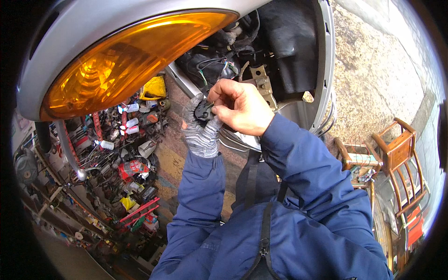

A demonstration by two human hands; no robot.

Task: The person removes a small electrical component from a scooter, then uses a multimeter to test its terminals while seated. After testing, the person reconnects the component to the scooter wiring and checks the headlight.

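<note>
My left hand (203, 135), in a grey knitted glove, is closed around a small black rounded part (202, 111) whose exact kind I cannot make out. Bare and coming from the right, my right hand (246, 108) pinches with thumb and forefinger at that part's near side. Whatever lies between those fingertips is mostly hidden. Both hands are in front of an opened vehicle body, where loose wires (226, 67) and a metal bracket (262, 84) show just beyond them. A large amber lamp lens (116, 65) fills the upper left.
Black plastic panelling (294, 56) lines the opening. On the left, a dense clutter of tools and parts covers the ground, with white bottles (132, 122), a red-orange container (133, 169) and a yellow piece (154, 88). Wooden chairs (403, 154) stand at the right.
</note>
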